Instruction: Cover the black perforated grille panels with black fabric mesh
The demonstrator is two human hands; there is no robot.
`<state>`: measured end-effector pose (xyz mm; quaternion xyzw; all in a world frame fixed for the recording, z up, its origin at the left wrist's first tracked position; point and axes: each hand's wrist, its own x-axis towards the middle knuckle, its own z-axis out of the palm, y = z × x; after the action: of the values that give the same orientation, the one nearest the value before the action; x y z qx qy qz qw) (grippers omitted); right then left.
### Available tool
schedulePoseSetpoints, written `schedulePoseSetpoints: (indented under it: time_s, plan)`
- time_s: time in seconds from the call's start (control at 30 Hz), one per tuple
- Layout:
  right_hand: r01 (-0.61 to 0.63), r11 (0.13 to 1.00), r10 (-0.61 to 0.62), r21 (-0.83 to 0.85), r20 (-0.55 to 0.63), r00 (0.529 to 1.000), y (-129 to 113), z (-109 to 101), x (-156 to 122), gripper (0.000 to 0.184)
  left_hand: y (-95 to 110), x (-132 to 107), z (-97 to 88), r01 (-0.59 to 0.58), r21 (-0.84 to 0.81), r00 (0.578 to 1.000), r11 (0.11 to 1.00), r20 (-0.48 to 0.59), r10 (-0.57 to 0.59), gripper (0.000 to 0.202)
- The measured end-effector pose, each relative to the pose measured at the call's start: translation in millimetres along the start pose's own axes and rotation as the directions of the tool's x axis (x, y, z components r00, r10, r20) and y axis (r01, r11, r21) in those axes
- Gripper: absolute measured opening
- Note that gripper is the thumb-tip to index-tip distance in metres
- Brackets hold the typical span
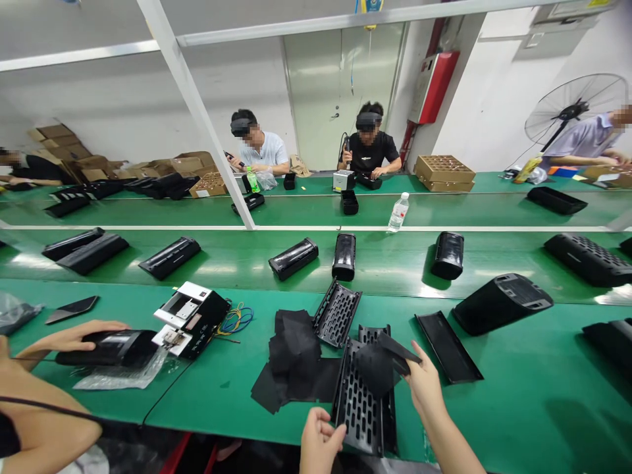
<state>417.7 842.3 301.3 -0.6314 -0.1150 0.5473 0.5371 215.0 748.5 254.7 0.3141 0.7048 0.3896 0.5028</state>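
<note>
My right hand [424, 382] grips a thin, dark bundle of black sheets [395, 349] above a slotted black plastic panel [363, 411]. One black sheet [372, 368] hangs over the panel's upper part. At the panel's lower left edge, my left hand [320, 438] has its fingers curled, with the thumb against the rim. Under that panel, a second slotted panel partly shows. To the left lies a loose pile of black sheets [293, 355], and another slotted panel [338, 313] rests just above the pile.
A black tray-shaped cover [448, 345] and a black housing [501, 303] lie on the right. At left, a co-worker's hand [83, 337] holds a black housing by a white-topped device [190, 316]. Several housings sit on the green belt [237, 253]; people work beyond.
</note>
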Motion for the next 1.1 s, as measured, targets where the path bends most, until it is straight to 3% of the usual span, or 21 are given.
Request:
schedulePoseSetpoints:
  time_s: [0.2,0.47,0.6,0.7,0.8,0.9,0.97,1.03,1.1]
  plan:
    - [0.034,0.994,-0.038,0.108,0.036,0.999,-6,3,11,0.039,17,-6,-0.7,-0.112,0.041,0.993,0.993,0.049,0.11,0.051]
    - [0.143,0.989,-0.142,0.032,-0.044,0.989,-23,8,28,0.03,92,0,-26.2,-0.284,0.156,0.956,0.946,-0.031,0.292,0.041]
    - [0.26,0.962,-0.26,-0.086,0.01,0.965,-42,20,18,0.036,127,-3,-39.0,-0.359,0.202,0.931,0.911,0.004,0.366,0.034]
    - [0.447,0.853,-0.4,-0.271,0.212,0.892,-48,38,-8,0.04,138,-1,-38.4,-0.383,0.232,0.924,0.894,0.1,0.369,0.03]
    - [0.606,0.702,-0.421,-0.373,0.469,0.776,-39,57,-40,0.037,137,8,-30.4,-0.369,0.194,0.928,0.909,0.133,0.348,0.029]
    - [0.746,0.535,-0.298,-0.397,0.738,0.606,-21,68,-68,0.032,129,16,-23.2,-0.332,0.082,0.942,0.94,0.069,0.327,0.03]
    - [0.808,0.447,-0.177,-0.383,0.848,0.5,-14,71,-83,0.034,124,20,-21.9,-0.299,0.012,0.954,0.954,0.029,0.299,0.032]
    - [0.834,0.39,-0.061,-0.391,0.892,0.447,-13,71,-93,0.043,122,22,-23.3,-0.254,-0.031,0.967,0.967,0.004,0.255,0.036]
    - [0.833,0.39,0.027,-0.393,0.909,0.417,-21,68,-97,0.052,121,22,-26.0,-0.205,-0.063,0.979,0.977,-0.009,0.204,0.04]
